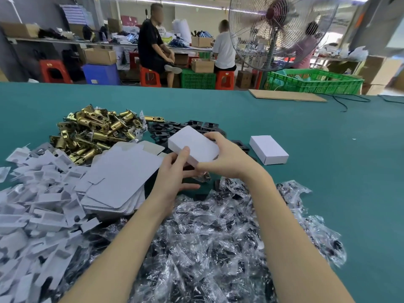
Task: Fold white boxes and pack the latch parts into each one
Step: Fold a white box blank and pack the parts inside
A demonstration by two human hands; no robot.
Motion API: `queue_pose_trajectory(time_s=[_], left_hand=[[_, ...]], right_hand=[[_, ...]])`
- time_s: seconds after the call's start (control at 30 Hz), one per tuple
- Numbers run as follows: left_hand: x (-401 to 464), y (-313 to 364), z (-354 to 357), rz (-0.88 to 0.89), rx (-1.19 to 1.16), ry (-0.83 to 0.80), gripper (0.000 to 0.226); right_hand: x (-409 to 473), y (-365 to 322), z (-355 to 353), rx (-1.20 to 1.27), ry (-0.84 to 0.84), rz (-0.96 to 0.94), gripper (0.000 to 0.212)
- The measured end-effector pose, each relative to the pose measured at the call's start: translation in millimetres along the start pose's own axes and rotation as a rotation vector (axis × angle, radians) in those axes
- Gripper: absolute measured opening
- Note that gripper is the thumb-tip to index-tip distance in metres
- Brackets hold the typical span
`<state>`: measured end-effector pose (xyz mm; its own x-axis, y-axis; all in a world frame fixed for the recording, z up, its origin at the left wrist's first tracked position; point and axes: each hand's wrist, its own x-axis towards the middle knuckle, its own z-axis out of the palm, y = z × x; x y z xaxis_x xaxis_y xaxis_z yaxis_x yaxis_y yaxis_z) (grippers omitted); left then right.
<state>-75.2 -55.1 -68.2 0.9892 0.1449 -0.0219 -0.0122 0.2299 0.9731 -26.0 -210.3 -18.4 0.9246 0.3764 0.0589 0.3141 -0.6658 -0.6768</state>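
Note:
I hold a folded white box above the green table, tilted, between both hands. My right hand grips its right end, fingers curled over the far edge. My left hand holds the near left corner with thumb on top. A second closed white box lies on the table to the right. Brass latches are heaped at the back left, black strike plates behind the held box. A stack of flat white box blanks lies left of my hands.
White cardboard inserts pile up at the left. Clear bags of black parts cover the near middle. A cardboard sheet and cable lie at the far right edge. Beyond the table stand a fan, green crates and seated people.

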Motion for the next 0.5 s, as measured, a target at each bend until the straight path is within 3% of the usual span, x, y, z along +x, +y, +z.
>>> queue_pose_trajectory(time_s=[0.2, 0.5], left_hand=[[1.5, -7.4, 2.9, 0.046, 0.102, -0.065, 0.015], [10.7, -16.7, -0.4, 0.056, 0.182, -0.095, 0.016]], right_hand=[[-0.2, 27.5, -16.2, 0.121, 0.323, 0.135, 0.071], [-17.7, 81.7, -45.9, 0.218, 0.672, 0.352, 0.075]])
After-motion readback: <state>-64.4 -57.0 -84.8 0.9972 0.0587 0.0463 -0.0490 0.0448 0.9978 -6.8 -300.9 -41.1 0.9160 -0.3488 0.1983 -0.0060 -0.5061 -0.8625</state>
